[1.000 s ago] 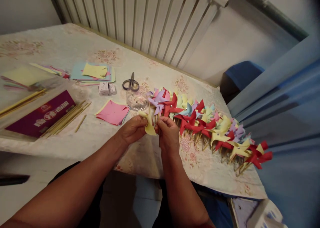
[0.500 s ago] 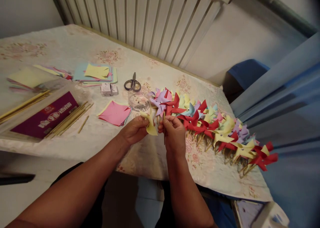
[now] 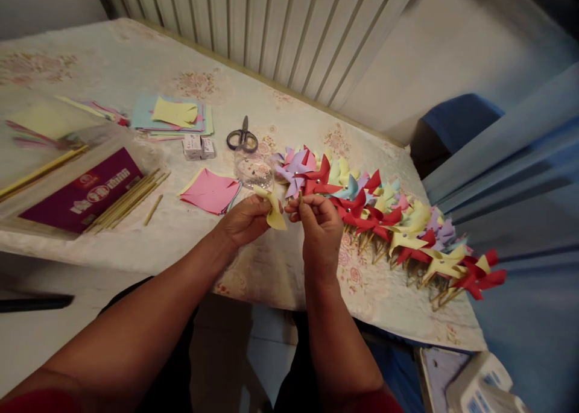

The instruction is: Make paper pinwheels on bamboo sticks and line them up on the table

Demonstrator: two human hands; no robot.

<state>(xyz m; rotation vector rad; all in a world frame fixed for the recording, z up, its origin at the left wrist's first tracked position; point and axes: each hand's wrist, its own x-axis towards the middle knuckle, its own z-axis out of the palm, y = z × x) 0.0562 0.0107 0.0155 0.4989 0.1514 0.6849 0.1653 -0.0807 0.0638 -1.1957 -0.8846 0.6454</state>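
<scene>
My left hand [image 3: 244, 221] grips a folded yellow paper pinwheel [image 3: 272, 208] above the table's front edge. Right beside it, my right hand [image 3: 320, 227] pinches a thin wooden stick [image 3: 300, 197] at the pinwheel's side. Just beyond both hands a long row of finished pinwheels [image 3: 384, 217] in red, yellow, purple and blue runs to the right across the table. A stack of pink paper squares [image 3: 210, 191] lies left of my left hand.
Loose wooden sticks [image 3: 126, 201] and a purple box [image 3: 85, 196] lie at the left. Scissors [image 3: 243, 137], a clear round container [image 3: 251, 169], small white boxes [image 3: 198, 147] and coloured paper sheets [image 3: 174, 119] sit further back. A radiator [image 3: 271, 33] stands behind the table [image 3: 113, 69].
Both hands stay together on the yellow pinwheel and stick; the right fingers have shifted a little on the stick. The view has tilted slightly.
</scene>
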